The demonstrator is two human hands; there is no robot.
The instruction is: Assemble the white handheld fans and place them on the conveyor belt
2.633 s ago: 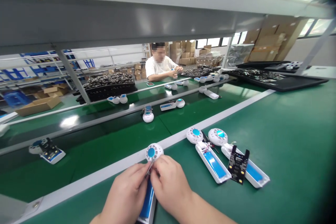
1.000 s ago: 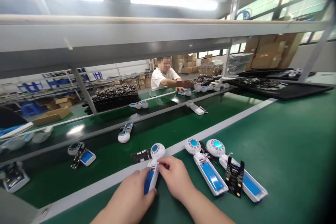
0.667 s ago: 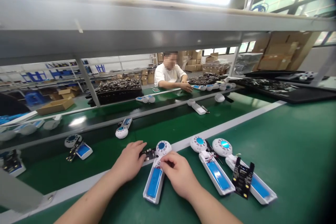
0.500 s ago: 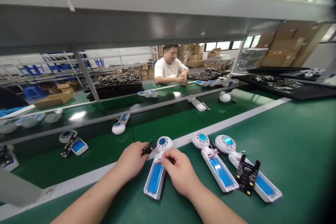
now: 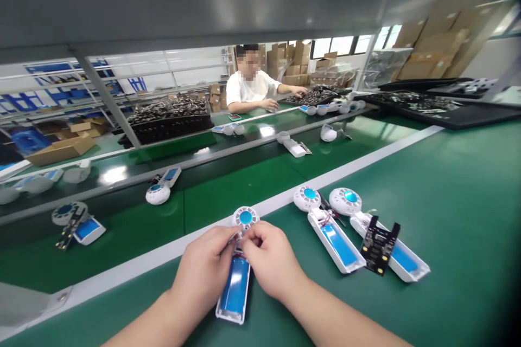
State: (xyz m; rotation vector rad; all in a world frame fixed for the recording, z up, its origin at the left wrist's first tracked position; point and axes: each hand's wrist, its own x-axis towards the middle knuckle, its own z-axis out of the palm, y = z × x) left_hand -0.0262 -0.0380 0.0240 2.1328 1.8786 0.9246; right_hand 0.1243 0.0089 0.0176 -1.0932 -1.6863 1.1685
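Note:
An opened white handheld fan lies before me, with its round head pointing away and a blue battery in its handle. Over the neck, my left hand is closed in a pinch, and its fingers hide what they hold. My right hand meets it there, thumb and forefinger pinched at thin red wires. To the right lie two more opened fans, both with blue batteries showing. Across the farther one rests a black circuit board.
Beyond a pale rail runs a green conveyor carrying several fans. A co-worker in a white shirt sits across it, one hand at a heaped tray. Black trays stand back right. A grey shelf spans overhead.
My left hand has come right, onto the fan's neck; the black board seen in it before is now hidden. Conveyor fans have shifted left. The co-worker has stretched an arm to the tray.

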